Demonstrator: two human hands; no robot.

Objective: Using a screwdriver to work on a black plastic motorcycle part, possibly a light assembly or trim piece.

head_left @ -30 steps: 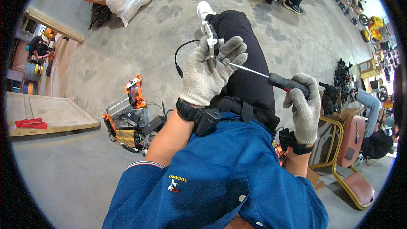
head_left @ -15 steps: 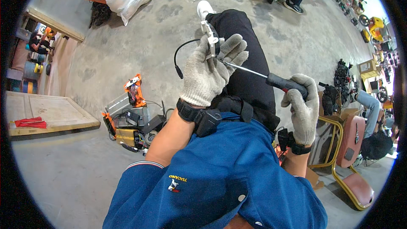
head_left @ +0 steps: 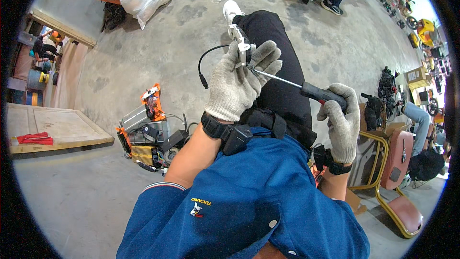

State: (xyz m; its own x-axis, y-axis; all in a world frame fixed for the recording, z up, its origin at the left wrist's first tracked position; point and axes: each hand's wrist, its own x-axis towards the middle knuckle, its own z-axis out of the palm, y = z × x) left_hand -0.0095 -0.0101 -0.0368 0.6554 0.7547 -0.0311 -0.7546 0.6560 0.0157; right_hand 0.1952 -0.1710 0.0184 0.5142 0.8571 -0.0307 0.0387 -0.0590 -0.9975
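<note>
My left hand cradles the white-and-black part, seemingly to steady it. My right hand grips the screwdriver, probably to guide it inward.

Screwdriver across gap between hands

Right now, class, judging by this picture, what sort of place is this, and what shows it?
Probably a workshop or repair space: the gloved right hand holds a screwdriver, and a heap of electrical-looking parts lies on the grey floor.
</note>
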